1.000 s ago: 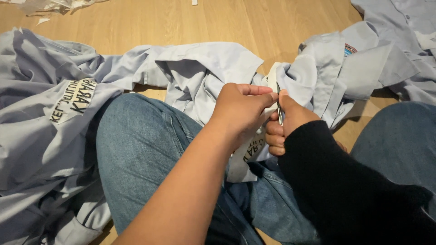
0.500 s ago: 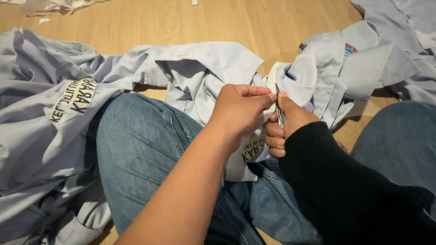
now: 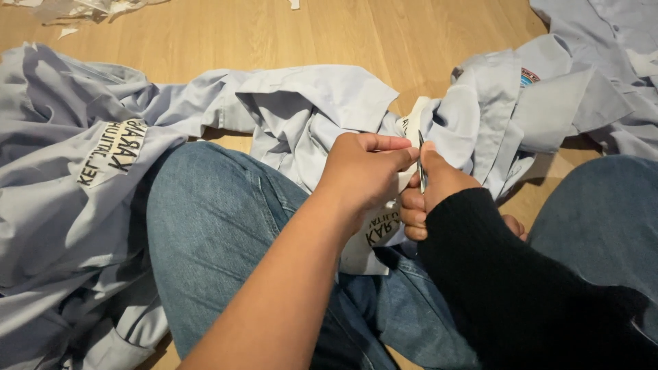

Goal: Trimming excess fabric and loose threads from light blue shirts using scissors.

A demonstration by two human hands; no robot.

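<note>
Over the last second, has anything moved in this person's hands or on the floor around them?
Nothing has visibly changed. The left hand still pinches the pale blue shirt fabric near its white label, and the right hand still holds a thin metal blade upright against it. The shirts on the wooden floor lie as before.

The floor (image 3: 356,34) was made of light brown wood. Pale blue shirts (image 3: 62,192) lay on it in soft heaps. One heap was far to the left of the hands, one (image 3: 315,109) was just above them, and one (image 3: 541,103) was up to the right. Small white scraps (image 3: 82,9) lay far up to the left, well apart from the hands.
</note>
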